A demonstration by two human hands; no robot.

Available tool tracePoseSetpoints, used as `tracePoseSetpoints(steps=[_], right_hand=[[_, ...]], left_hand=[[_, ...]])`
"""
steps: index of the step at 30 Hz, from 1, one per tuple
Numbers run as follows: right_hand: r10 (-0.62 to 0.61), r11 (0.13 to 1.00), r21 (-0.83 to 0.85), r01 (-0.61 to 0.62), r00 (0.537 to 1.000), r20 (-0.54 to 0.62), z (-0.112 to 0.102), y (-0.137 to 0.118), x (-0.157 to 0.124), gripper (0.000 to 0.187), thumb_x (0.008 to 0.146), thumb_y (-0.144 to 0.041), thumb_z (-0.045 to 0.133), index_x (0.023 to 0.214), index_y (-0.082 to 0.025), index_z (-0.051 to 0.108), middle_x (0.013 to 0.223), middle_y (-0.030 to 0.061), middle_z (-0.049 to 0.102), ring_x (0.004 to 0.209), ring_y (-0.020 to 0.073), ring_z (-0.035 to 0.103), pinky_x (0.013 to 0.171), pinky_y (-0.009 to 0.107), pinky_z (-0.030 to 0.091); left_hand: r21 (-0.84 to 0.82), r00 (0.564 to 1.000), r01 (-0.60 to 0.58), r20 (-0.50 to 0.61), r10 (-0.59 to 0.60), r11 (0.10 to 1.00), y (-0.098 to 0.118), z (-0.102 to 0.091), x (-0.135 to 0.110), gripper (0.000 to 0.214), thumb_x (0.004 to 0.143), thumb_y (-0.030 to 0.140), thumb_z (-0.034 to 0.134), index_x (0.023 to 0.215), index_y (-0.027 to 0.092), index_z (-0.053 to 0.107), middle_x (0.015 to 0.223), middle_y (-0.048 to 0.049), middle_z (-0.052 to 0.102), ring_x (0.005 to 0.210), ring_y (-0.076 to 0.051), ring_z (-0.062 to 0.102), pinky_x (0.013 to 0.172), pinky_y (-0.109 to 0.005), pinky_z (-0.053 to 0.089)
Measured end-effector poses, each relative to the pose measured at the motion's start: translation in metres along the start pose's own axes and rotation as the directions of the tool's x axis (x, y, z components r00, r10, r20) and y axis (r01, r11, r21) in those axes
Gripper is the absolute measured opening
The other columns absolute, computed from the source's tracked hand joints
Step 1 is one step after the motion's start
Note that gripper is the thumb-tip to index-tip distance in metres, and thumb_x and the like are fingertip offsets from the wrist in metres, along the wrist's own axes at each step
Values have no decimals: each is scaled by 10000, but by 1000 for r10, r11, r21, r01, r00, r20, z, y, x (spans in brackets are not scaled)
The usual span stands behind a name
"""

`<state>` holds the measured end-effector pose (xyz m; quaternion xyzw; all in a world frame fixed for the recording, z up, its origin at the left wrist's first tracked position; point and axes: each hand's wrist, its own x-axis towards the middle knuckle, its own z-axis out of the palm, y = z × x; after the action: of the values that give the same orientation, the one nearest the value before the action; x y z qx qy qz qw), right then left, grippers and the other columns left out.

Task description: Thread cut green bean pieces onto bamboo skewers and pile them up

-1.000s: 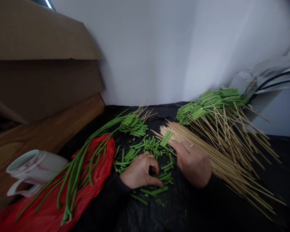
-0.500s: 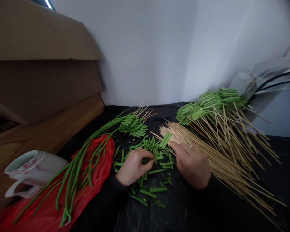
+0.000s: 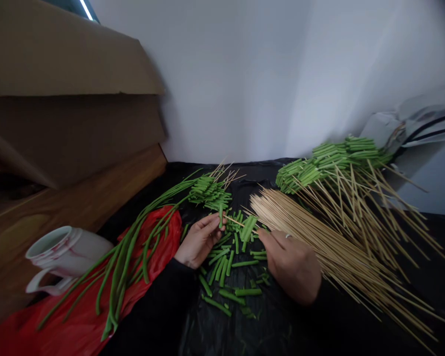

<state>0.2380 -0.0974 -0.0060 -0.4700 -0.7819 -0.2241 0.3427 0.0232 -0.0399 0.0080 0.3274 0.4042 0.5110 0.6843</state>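
Note:
My left hand (image 3: 202,239) pinches a short cut green stem piece (image 3: 221,216) upright between thumb and fingers. My right hand (image 3: 291,262), a ring on one finger, is closed on a thin wooden skewer (image 3: 234,221). Several green pieces (image 3: 248,228) sit side by side across that skewer, close to my right fingertips. The skewer's tip points left and is at or close to the piece in my left hand; whether it pierces it I cannot tell. Below and between my hands, loose cut pieces (image 3: 222,270) lie scattered on black plastic sheeting (image 3: 274,326).
Bare skewers (image 3: 319,232) lie in a heap right of my hands. Filled skewers are piled at the back right (image 3: 333,160), with a smaller pile (image 3: 209,192) at back left. Long uncut stems (image 3: 122,262) rest on a red bag (image 3: 163,217), beside a white pitcher (image 3: 72,252) and cardboard box (image 3: 74,123).
My left hand has risen from the loose pieces with one stem piece and come up to the skewer's tip. My right hand has shifted slightly, still holding the skewer.

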Motion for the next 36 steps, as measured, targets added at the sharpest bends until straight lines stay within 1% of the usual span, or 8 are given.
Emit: tracePoseSetpoints(steps=[2, 5, 8, 12, 24, 27, 32, 36], right_hand=[[-10, 1000, 21, 10, 1000, 8, 1, -1, -1, 276, 908, -135, 422, 1066, -127, 648, 713, 28, 588, 589, 128, 465, 559, 298, 273], [-13, 999, 38, 12, 1000, 24, 2, -2, -2, 277, 905, -124, 420, 1063, -121, 648, 708, 29, 577, 607, 135, 478, 563, 300, 280], [-14, 999, 32, 13, 1000, 26, 2, -1, -2, 280, 901, -117, 423, 1068, -122, 648, 704, 26, 570, 594, 137, 470, 558, 308, 274], [-12, 1000, 15, 11, 999, 41, 2, -1, -2, 292, 901, -113, 414, 1079, -127, 644, 713, 27, 573, 583, 137, 460, 554, 311, 265], [-17, 1000, -8, 18, 998, 64, 3, -1, -3, 280, 903, -130, 417, 1067, -124, 643, 729, 36, 584, 575, 133, 462, 553, 312, 248], [-18, 1000, -9, 19, 998, 57, 2, -1, -3, 276, 899, -127, 425, 1065, -120, 645, 728, 35, 580, 576, 138, 467, 552, 319, 246], [-13, 1000, -7, 14, 998, 63, 3, -3, -4, 277, 894, -124, 435, 1087, -121, 634, 731, 29, 579, 589, 133, 469, 553, 315, 252], [-18, 1000, -3, 19, 997, 71, 3, -3, -5, 286, 885, -124, 441, 1108, -113, 620, 741, 31, 579, 593, 124, 467, 548, 305, 261]], left_hand=[[-11, 1000, 1, 0, -1, 1000, 1, 1, 0, 270, 701, 158, 772, 963, 116, 725, 862, -48, 699, 677, -67, 607, 593, -146, 491], [-29, 999, 4, -53, -6, 1000, 1, 1, 0, 207, 714, 123, 753, 919, 119, 728, 832, -48, 705, 699, -83, 629, 593, -151, 500], [-54, 996, 5, -94, -10, 999, 1, 1, 0, 177, 697, 91, 760, 869, 122, 728, 812, -48, 714, 726, -97, 647, 602, -154, 508], [-78, 996, -6, -89, 0, 997, 0, 3, 0, 198, 655, 84, 790, 841, 117, 732, 784, -44, 720, 723, -97, 652, 619, -156, 515], [-68, 996, -27, -89, 21, 997, -1, 4, -1, 266, 573, 119, 846, 819, 132, 746, 773, -34, 726, 715, -92, 643, 617, -158, 509], [-50, 994, -40, -103, 34, 998, -1, 4, -1, 286, 551, 131, 860, 815, 134, 752, 778, -36, 726, 720, -92, 637, 628, -160, 506], [-14, 987, -77, -143, 74, 997, -4, 3, 0, 272, 556, 219, 865, 781, 117, 753, 747, -20, 698, 673, -69, 596, 601, -159, 488], [-26, 984, -81, -160, 76, 996, -4, 1, 2, 279, 521, 203, 878, 755, 120, 750, 736, -9, 690, 670, -65, 591, 617, -161, 486]])
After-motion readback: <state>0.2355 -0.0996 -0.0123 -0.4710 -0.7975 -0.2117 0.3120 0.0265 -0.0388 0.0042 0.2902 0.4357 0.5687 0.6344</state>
